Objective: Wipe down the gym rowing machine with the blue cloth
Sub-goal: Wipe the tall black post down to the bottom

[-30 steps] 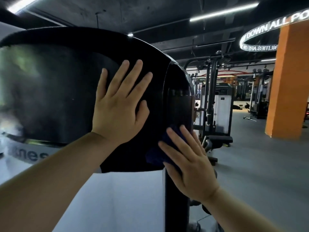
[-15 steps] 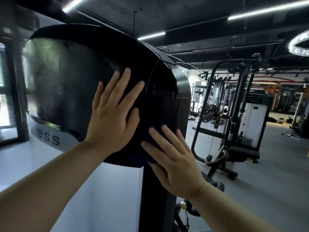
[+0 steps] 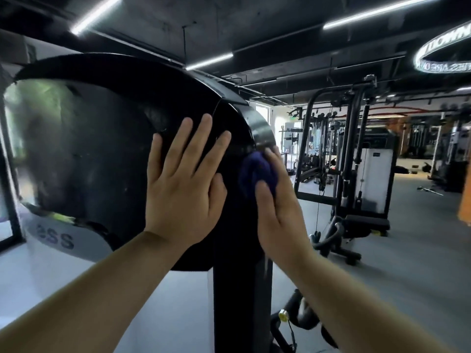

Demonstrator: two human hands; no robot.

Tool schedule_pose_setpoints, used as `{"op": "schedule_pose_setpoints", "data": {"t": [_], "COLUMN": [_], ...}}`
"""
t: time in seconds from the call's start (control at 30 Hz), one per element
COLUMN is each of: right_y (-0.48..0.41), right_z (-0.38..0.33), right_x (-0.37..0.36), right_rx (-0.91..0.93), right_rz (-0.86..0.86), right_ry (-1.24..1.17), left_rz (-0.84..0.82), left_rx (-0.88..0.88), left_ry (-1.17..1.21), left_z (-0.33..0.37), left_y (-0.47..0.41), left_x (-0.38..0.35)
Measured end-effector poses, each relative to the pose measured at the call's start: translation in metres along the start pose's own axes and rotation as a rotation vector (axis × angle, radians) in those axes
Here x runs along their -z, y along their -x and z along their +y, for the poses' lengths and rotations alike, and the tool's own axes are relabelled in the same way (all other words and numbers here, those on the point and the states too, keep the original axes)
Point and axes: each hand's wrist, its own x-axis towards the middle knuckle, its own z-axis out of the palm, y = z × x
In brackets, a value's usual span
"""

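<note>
Blue cloth [image 3: 257, 171] pressed under right grip [image 3: 279, 202].

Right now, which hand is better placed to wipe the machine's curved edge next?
The right hand: it presses the blue cloth against the black housing's rim. The left hand lies flat and bare on the housing's face, probably only steadying.
</note>
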Motion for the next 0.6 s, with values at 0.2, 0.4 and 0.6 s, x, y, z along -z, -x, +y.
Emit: {"op": "schedule_pose_setpoints", "data": {"t": [0.2, 0.4, 0.6], "right_y": [-0.063, -0.005, -0.113], "right_z": [-0.025, -0.011, -0.052], "right_x": [-0.006, -0.005, 0.014], "right_rx": [-0.021, -0.008, -0.082], "right_rz": [0.072, 0.025, -0.049], "right_ry": [-0.165, -0.133, 0.102], "left_rz": [-0.012, 0.003, 0.016], "left_rx": [0.007, -0.003, 0.0], "left_ry": [0.009, 0.007, 0.004], "left_z": [-0.001, 0.0, 0.0], "left_y": [0.001, 0.001, 0.001], "left_x": [-0.001, -0.001, -0.003]}}
